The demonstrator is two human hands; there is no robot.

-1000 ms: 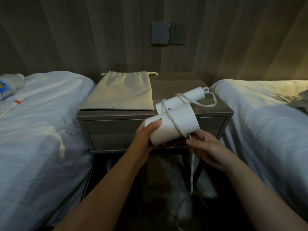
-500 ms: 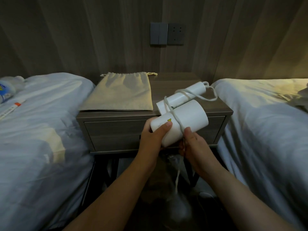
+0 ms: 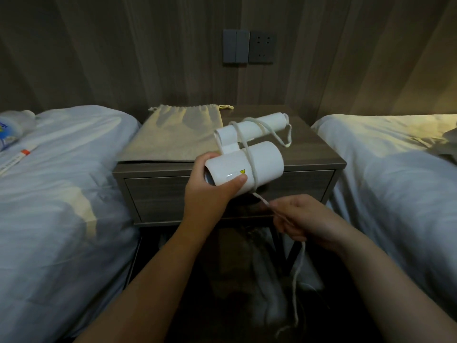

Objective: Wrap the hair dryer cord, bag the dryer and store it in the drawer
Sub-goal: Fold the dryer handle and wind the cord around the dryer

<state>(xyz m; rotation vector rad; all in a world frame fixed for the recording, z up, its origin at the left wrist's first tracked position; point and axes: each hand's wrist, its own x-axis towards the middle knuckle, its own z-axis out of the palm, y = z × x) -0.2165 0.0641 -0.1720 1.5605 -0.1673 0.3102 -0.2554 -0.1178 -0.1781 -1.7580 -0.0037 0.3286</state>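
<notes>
- Head view: the left hand (image 3: 210,191) grips the rear end of the white cylindrical plastic hair dryer (image 3: 247,167), held in the air just in front of the brown wooden bedside table (image 3: 319,154).
- The right hand (image 3: 306,219) is closed around the white cord (image 3: 254,154), which loops over the barrel and folded handle.
- A flat beige drawstring cloth bag (image 3: 178,134) lies on the table; the drawer (image 3: 160,194) beneath is shut.

Two white beds (image 3: 61,184), wall switch (image 3: 235,46) (socket (image 3: 262,47) beside), bottle (image 3: 10,129)
</notes>
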